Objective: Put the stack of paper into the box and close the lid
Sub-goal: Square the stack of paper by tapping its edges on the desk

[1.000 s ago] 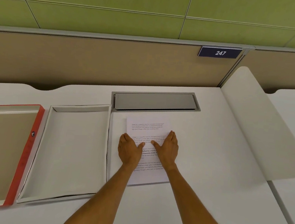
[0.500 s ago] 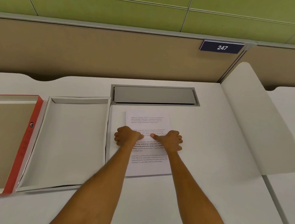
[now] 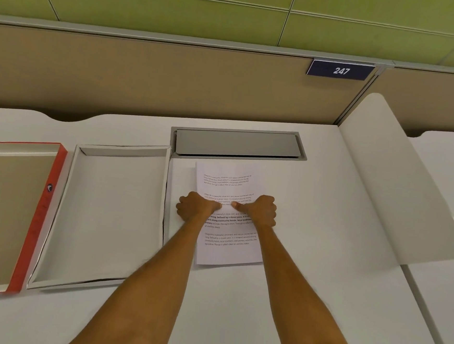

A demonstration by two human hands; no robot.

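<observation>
In the head view, the left hand (image 3: pixel 194 207) and right hand (image 3: pixel 260 211) are curling into a narrow grip over the side edges of the thin white printed paper stack (image 3: pixel 227 242), lying lengthwise on the smooth white worktop (image 3: pixel 310 232), just right of the shallow open white cardboard box (image 3: pixel 78 255), nearer the left hand, with its red-edged lid (image 3: pixel 37 224) lying beyond.

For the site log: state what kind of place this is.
Probably an office or study-hall workstation. A numbered plate reading 247 hangs on a tan partition, the white desk has a built-in cable hatch, and a curved divider separates the next seat.
</observation>
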